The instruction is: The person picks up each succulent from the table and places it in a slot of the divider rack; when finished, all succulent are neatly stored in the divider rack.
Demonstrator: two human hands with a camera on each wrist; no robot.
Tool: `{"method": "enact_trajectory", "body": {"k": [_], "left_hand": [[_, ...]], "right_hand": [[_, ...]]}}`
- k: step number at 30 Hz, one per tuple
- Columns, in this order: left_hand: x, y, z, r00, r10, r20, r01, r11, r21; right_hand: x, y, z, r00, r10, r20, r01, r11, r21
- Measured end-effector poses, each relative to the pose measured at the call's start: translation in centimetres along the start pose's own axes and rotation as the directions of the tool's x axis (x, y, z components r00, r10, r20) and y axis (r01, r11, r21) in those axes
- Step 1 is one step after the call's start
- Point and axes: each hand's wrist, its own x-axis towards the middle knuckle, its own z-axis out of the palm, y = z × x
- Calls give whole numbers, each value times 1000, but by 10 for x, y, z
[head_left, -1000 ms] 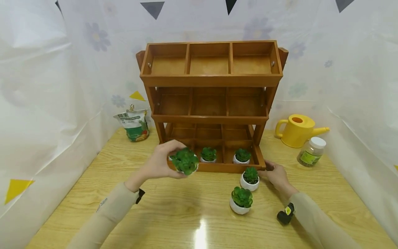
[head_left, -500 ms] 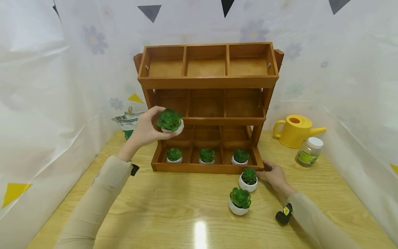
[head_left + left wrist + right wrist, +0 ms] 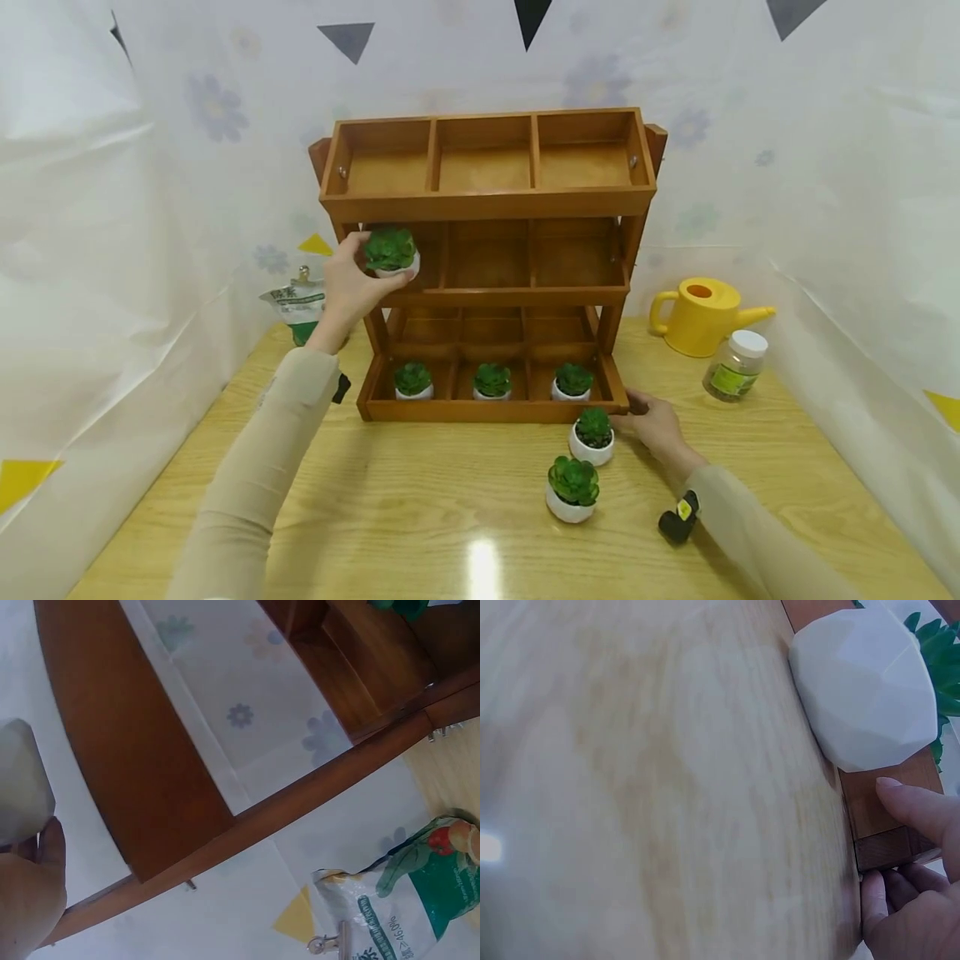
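Note:
My left hand [image 3: 347, 287] holds a potted succulent [image 3: 392, 252] by its white pot, thumb below and fingers round the far side. It is in front of the left compartment of the middle tier of a brown wooden shelf [image 3: 480, 206]. In the left wrist view the white pot [image 3: 22, 780] shows at the edge. My right hand [image 3: 656, 427] grips the shelf's lower right corner, its thumb [image 3: 911, 802] on the front board and fingers curled round the end. Close beside it stands a white-potted succulent [image 3: 592, 437]; another potted succulent [image 3: 572, 490] is nearer me.
Three small succulents [image 3: 492, 382] sit in the bottom tier, one per front compartment. On the right of the table [image 3: 420, 517] are a yellow watering can [image 3: 701, 321] and a white-lidded jar [image 3: 735, 367]. A clipped bag [image 3: 405, 900] stands left of the shelf.
My left hand has lifted the potted succulent from in front of the bottom tier up to the middle tier's left compartment. The right hand keeps its grip on the corner. The view has shifted slightly.

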Motion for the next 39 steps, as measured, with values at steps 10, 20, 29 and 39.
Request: {"method": "enact_trajectory", "body": {"k": [10,20,29,39], "left_hand": [[16,-14,15,999,-33,32,29,994,107],[22,-13,19,985,-131,111,107,974,202],[23,-12,21,982,-136,131,102,967,235],[21,-13,23,981,-144,127,110,964,242]], "right_hand": [[2,2,1,1000,-3,-11,3,1000,-31],[3,3,0,1000,-21,-16,21,999,-25],[2,2,-1,1000,-9,-10,9,1000,-22],[2,1,0,1000,17,-11,-17,999,-41]]}}
